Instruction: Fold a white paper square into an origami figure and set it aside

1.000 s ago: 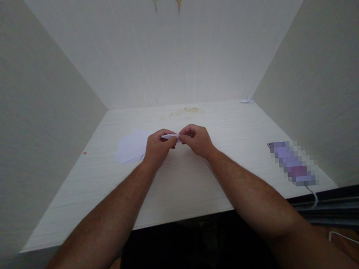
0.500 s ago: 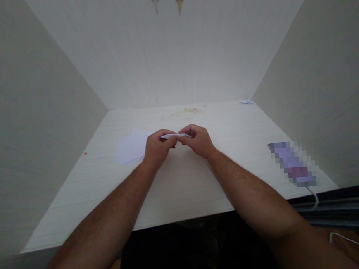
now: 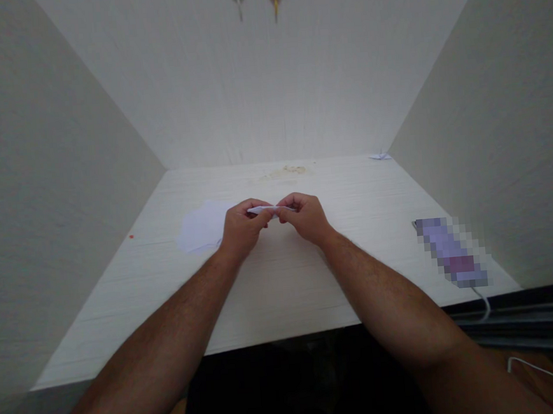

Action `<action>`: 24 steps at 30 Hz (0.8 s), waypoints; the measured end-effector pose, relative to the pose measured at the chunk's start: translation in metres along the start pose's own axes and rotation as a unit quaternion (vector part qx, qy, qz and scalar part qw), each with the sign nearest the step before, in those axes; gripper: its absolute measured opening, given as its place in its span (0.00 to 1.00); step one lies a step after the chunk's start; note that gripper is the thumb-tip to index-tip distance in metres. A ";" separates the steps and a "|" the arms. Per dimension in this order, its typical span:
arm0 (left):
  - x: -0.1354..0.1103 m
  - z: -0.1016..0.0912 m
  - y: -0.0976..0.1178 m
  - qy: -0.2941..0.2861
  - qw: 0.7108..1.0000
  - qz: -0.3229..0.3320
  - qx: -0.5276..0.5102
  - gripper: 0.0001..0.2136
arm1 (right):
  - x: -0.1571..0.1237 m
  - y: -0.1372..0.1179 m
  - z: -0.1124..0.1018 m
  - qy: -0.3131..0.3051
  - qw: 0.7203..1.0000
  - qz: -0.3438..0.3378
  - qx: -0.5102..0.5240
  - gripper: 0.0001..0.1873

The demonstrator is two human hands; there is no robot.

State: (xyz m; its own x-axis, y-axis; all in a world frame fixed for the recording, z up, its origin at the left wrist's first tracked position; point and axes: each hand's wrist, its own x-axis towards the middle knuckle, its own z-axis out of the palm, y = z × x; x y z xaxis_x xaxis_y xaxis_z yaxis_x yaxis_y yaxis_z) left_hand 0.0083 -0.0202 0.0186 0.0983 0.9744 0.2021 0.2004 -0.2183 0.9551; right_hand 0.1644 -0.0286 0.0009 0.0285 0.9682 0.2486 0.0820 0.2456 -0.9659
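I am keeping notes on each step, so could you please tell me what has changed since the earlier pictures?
Very little: compared with one second ago, more of the folded paper shows within the grip of the right hand. Nothing was let go; the left hand also holds it as before. The white sheets and the pixelated object stayed in place.

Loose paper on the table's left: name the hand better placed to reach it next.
Probably the left hand: it is beside the loose paper, while the right hand is farther off. Both pinch the folded paper.
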 end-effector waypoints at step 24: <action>0.002 -0.001 -0.008 -0.012 0.999 -0.009 -0.033 0.07 | -0.001 0.000 0.002 -0.008 1.000 -0.019 -0.001 0.11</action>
State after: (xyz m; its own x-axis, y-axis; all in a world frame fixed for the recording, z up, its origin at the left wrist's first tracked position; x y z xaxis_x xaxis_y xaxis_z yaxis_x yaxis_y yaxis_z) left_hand 0.0058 -0.0163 0.0121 0.1186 0.9766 0.1795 0.1383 -0.1952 0.9710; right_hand 0.1628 -0.0295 0.0004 0.0093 0.9588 0.2840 0.0844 0.2822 -0.9556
